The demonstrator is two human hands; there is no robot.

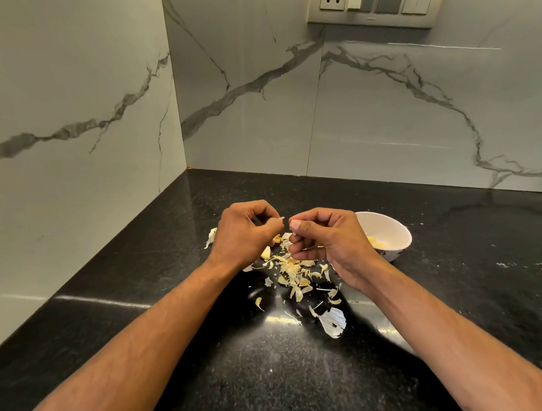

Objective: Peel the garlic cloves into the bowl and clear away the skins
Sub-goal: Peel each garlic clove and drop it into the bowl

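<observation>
Both my hands are raised above the black counter, close together. My left hand has its fingers curled and pinches a thin sliver of garlic skin at its fingertips. My right hand is curled round a small garlic clove, mostly hidden under my thumb and fingers. A white bowl stands just right of my right hand with peeled yellowish cloves inside. Below my hands lies a scatter of garlic skins, with one big white piece nearer me.
The black granite counter meets grey marble walls in a corner at the back left. A loose skin lies left of my left hand. A switch panel hangs on the wall above.
</observation>
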